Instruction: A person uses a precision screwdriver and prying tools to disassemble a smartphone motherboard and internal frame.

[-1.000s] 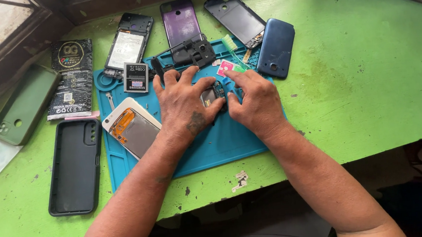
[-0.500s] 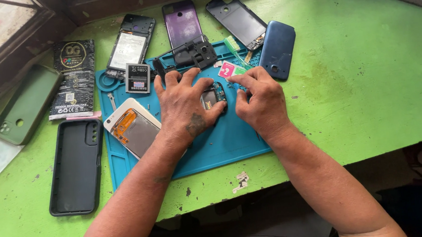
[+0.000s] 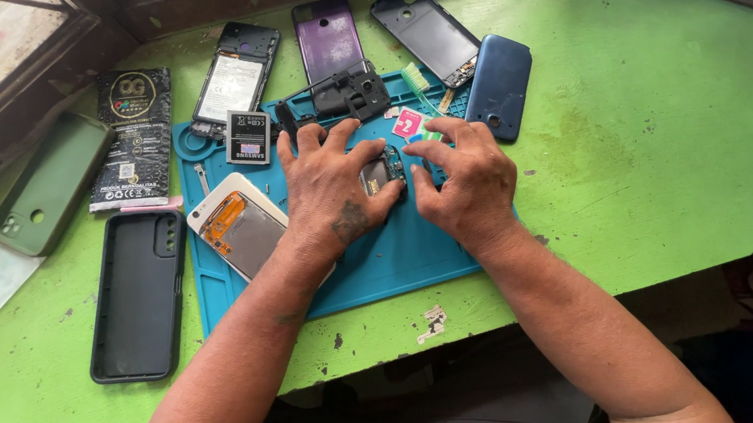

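- Phone circuit board [image 3: 382, 170]: small dark part, sits mid blue repair mat [image 3: 398, 263], pinched between both hands.
- Left hand [image 3: 331, 193]: palm down over the mat, fingers [image 3: 288, 151] splayed, thumb pressed against the board's lower edge.
- Right hand [image 3: 467, 183]: fingers curled, tips and thumb clamped on the board's right side.
- White phone body [image 3: 241, 225] with orange flex lies on the mat just left of the left wrist.
- Battery [image 3: 248, 136] and black plastic frame [image 3: 346, 94] at the mat's far edge; pink card [image 3: 407, 123] and green toothbrush [image 3: 416, 81] near the right fingertips.
- Green bench [image 3: 653, 130] also carries a blue back cover [image 3: 497, 84], purple back cover [image 3: 327, 38], black case [image 3: 135, 295], green case [image 3: 48, 186].
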